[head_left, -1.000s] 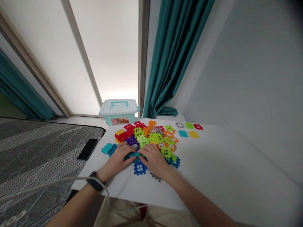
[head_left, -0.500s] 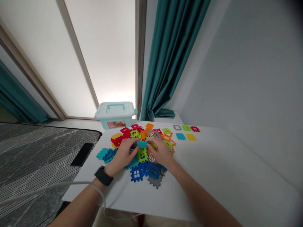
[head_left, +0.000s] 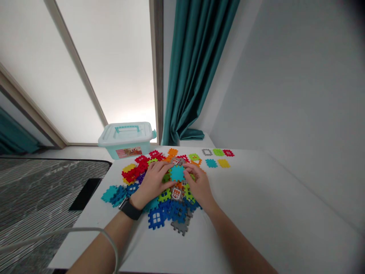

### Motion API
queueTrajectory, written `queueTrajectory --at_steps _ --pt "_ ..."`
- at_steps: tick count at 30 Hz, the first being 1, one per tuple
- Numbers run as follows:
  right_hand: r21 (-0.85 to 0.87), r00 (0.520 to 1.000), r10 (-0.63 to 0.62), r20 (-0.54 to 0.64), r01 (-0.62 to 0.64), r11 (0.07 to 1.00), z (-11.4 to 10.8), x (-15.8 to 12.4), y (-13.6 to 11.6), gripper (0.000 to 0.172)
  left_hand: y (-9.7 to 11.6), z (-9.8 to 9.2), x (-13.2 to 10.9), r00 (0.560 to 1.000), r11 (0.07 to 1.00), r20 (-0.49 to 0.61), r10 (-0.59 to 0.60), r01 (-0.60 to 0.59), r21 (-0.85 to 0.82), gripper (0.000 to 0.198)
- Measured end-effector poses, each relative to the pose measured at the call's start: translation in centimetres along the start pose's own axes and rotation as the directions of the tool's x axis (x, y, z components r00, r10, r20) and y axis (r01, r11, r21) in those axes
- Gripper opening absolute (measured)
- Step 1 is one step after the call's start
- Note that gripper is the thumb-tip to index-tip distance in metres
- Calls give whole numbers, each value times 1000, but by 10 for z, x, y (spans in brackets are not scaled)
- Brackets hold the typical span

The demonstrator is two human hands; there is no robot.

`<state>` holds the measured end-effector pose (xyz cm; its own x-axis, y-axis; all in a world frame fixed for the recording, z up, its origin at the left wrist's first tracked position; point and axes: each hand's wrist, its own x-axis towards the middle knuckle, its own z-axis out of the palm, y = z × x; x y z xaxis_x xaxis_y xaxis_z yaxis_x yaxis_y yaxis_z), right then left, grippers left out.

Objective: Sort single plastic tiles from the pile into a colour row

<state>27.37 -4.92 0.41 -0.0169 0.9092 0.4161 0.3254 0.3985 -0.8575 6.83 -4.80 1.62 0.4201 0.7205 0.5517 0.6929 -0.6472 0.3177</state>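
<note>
A heap of coloured plastic interlocking tiles lies on a white table. My left hand and my right hand are raised over the heap, both gripping one square teal tile by its left and right edges, its face turned towards me. The left wrist wears a black watch. Blue and grey tiles lie nearest me, red and orange ones at the far side.
Several single tiles lie in rows beyond the heap to the right. A pale teal lidded box stands behind the table. A black phone rests on the grey striped mattress at left. A white cable crosses my left arm.
Both hands have lifted a teal tile from the near side of the heap and turned it face-on over the middle. The camera has shifted, so everything sits further left.
</note>
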Motion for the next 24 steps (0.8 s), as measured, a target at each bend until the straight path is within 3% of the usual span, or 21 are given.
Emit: queueTrajectory --at_steps 4,10,17,24 --pt "-109 990 -143 14 144 984 2 -7 -5 23 -8 -1 -9 999 1000 -39 9 -9 6 56" --pt "-226 927 -355 117 373 900 1 -10 -5 35 -14 -4 -11 998 999 -63 16 -14 30 51" --pt "-278 886 -429 177 463 841 -1 -9 1 41 -19 -3 -11 997 999 -64 33 -31 35 51" --pt "-274 889 -434 145 458 845 0 -8 5 35 -18 1 -13 996 1000 -89 13 -11 21 52"
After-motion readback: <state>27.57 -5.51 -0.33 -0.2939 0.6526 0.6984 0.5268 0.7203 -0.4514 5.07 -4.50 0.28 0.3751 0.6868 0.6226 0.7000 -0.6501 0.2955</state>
